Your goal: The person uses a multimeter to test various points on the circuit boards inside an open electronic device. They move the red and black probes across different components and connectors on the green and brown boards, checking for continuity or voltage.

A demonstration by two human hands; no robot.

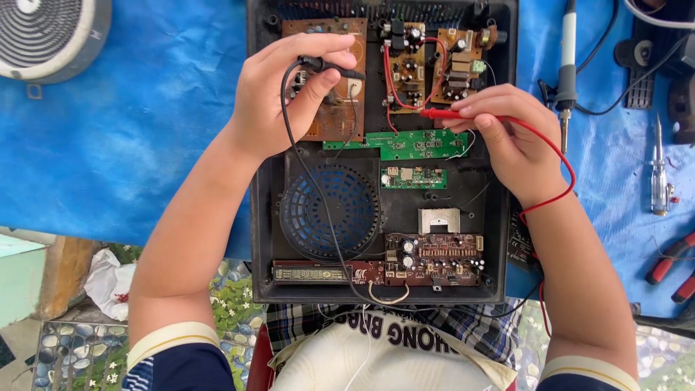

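Note:
An opened black device case lies in front of me, with several circuit boards and a round blue speaker grille inside. My left hand pinches a black test probe, its tip pointing right over a brown circuit board at the case's upper left. My right hand grips a red test probe, tip pointing left just below the brown boards with red wires. A green board sits right under the red probe. Black and red leads trail back toward my body.
The case rests on a blue tarp. A soldering iron lies just right of the case, a screwdriver further right, red-handled pliers at the right edge. A round grey fan-like grille sits top left.

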